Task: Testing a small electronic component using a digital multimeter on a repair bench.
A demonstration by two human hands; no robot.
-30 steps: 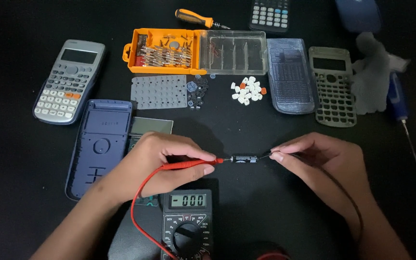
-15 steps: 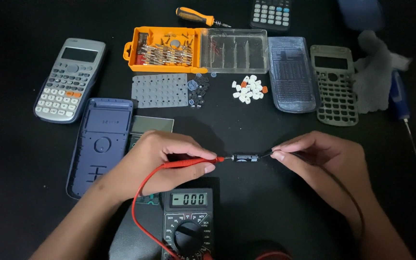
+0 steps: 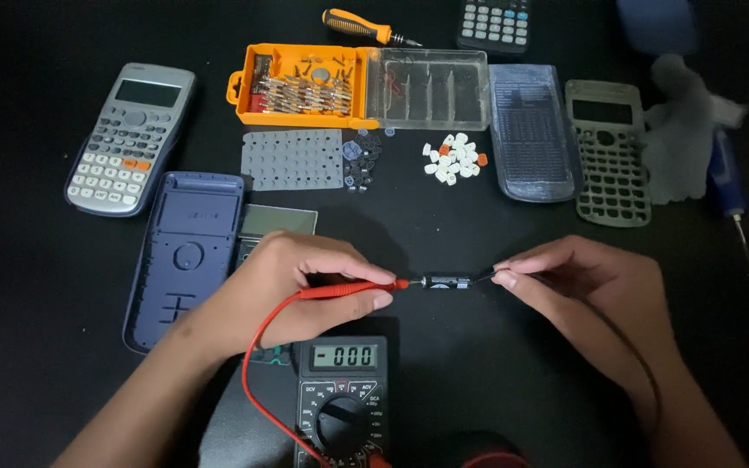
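Unmoved: probes [image 3: 353,289], perhaps touching battery [image 3: 449,282].

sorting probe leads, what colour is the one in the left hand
Red probe, red wire, in the head view.

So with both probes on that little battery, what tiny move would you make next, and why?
Probably press the red probe in the left hand more squarely onto the end of the small black battery. The right hand holds a dark probe at the other end, yet the multimeter display shows only zeros, which may mean poor contact or a wrong dial setting.
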